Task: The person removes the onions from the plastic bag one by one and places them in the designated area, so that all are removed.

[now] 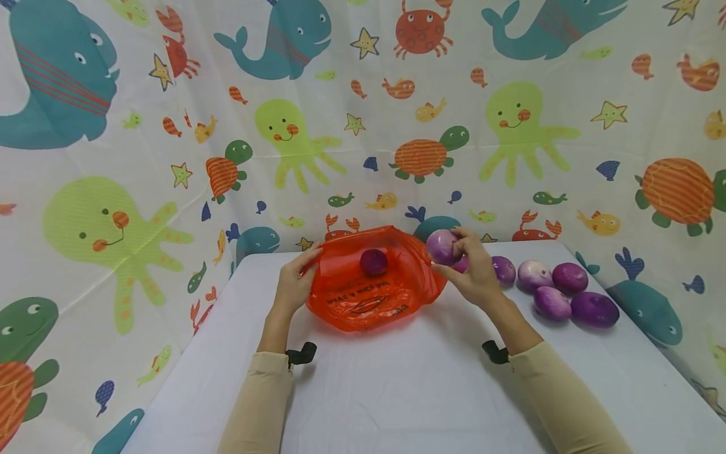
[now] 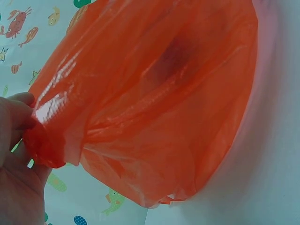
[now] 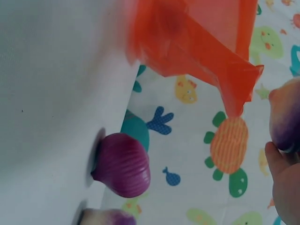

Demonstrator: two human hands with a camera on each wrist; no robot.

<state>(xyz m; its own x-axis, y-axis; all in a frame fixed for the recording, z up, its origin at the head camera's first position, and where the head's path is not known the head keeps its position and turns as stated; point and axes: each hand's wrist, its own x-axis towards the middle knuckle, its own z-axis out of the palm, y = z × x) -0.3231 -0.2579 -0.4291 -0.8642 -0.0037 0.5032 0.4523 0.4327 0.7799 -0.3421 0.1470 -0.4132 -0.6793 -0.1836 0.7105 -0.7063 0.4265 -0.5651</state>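
My left hand (image 1: pixel 296 280) pinches the left edge of a red plastic bag (image 1: pixel 346 309), gathering its film between thumb and fingers as the left wrist view shows. Through the bag's open mouth one dark red onion (image 1: pixel 374 262) is visible inside. A pale purple onion (image 1: pixel 443 246) is gripped in my right hand (image 1: pixel 473 271), up at the bag's right edge. In the right wrist view this held onion (image 3: pixel 287 115) appears at the right border, with fingers against its underside. Another onion (image 3: pixel 123 165) lies on the table below that hand.
Several purple onions, among them a large dark one (image 1: pixel 595 310) and a whitish one (image 1: pixel 534 275), sit grouped at the table's right side. A white cloth covers the table (image 1: pixel 391 391). Behind it hangs a curtain (image 1: pixel 363 132) printed with sea animals.
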